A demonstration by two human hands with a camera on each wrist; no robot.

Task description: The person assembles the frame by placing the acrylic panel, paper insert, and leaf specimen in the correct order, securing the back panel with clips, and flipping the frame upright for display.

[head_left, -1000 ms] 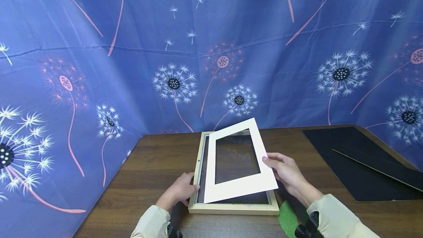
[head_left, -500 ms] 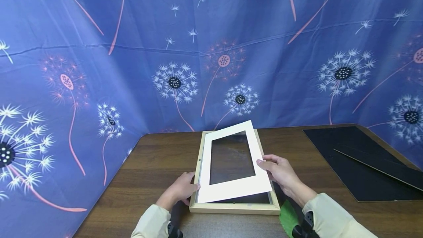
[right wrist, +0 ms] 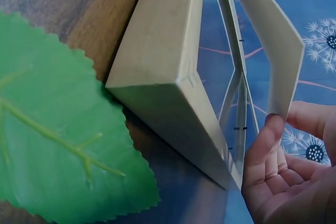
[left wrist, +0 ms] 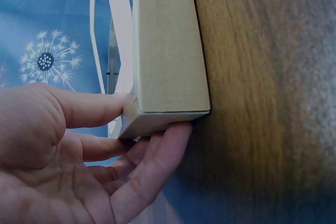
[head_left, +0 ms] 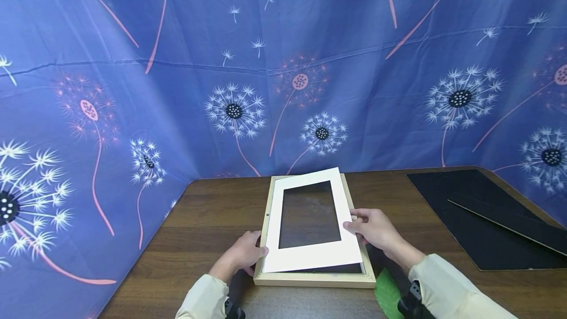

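A light wooden picture frame (head_left: 314,281) lies on the table, its dark glassy inside partly showing. Over it, slightly askew, is a white picture mat (head_left: 305,258) with a rectangular window. My right hand (head_left: 374,230) pinches the mat's right edge between thumb and fingers. In the right wrist view that side of the mat (right wrist: 278,40) stands tilted up, away from the frame. My left hand (head_left: 241,252) grips the frame's left side; in the left wrist view its thumb is at the inner edge and its fingers lie against the outer side of the frame (left wrist: 170,45).
A green artificial leaf (head_left: 387,293) lies by the frame's near right corner. On the right of the wooden table (head_left: 199,220) rests a large black board (head_left: 447,235) with a narrower black piece (head_left: 500,220) on it. A blue dandelion-print cloth (head_left: 376,112) hangs behind.
My right hand has brought the mat left and lower over the frame and turned it closer to the frame's alignment. My left hand keeps its place on the frame.
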